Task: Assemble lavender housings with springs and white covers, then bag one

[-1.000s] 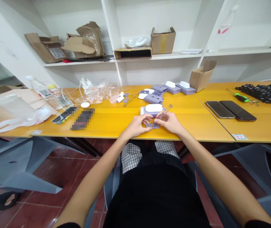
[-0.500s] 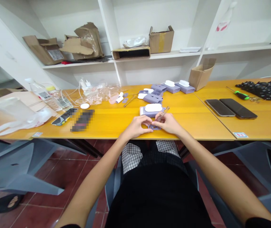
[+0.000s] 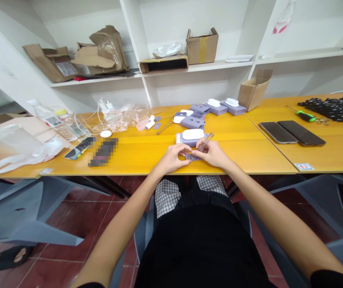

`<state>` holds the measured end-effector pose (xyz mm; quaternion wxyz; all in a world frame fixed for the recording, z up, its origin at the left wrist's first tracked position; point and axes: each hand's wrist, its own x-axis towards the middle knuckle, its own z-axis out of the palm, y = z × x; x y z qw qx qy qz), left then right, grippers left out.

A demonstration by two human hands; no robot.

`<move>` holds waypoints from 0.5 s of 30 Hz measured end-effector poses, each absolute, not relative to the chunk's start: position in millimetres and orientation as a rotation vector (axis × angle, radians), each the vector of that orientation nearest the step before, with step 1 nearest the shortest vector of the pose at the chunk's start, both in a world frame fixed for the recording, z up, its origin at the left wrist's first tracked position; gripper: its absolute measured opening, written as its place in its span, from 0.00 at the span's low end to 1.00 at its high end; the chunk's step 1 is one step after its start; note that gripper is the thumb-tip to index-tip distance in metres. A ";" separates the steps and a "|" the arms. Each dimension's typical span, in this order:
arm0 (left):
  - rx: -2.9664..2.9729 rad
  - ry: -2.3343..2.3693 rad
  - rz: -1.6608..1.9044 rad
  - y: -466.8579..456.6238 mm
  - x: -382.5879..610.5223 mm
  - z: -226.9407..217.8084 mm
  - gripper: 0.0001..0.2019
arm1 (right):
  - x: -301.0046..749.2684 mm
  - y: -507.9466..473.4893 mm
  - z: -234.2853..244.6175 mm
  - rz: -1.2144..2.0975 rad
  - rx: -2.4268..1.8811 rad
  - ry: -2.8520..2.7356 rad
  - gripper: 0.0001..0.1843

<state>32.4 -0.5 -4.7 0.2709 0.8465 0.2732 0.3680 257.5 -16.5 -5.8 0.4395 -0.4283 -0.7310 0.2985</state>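
Note:
My left hand (image 3: 173,157) and my right hand (image 3: 212,153) meet at the near edge of the yellow table (image 3: 147,154). Both pinch a small flat purple part (image 3: 193,157) lying between them. A strip of metal springs (image 3: 205,142) sticks up from the fingers of my right hand. Just beyond my hands lies a purple case with a white lid (image 3: 191,137).
More purple and white cases (image 3: 216,107) sit further back by a small open cardboard box (image 3: 254,94). Two dark phones (image 3: 291,133) lie to the right, a screwdriver (image 3: 303,115) and black parts (image 3: 336,108) beyond. A phone (image 3: 80,147), bottles and a plastic bag (image 3: 18,148) lie left.
My hands have stayed together on the purple part. The spring strip in my right hand has risen and tilted more upright. The view has shifted slightly.

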 end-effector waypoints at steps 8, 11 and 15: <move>2.302 0.720 0.992 -1.8 33.3 -3.5 0.13 | 256.9 -15.7 -6.0 0.628 -1.046 -1.927 0.10; 2.297 0.724 0.991 -1.2 33.5 -4.1 0.13 | 258.5 -15.6 -6.2 0.673 -1.029 -1.962 0.10; 2.279 0.721 1.010 -1.0 33.4 -4.5 0.13 | 261.8 -17.2 -6.1 0.785 -0.987 -2.004 0.13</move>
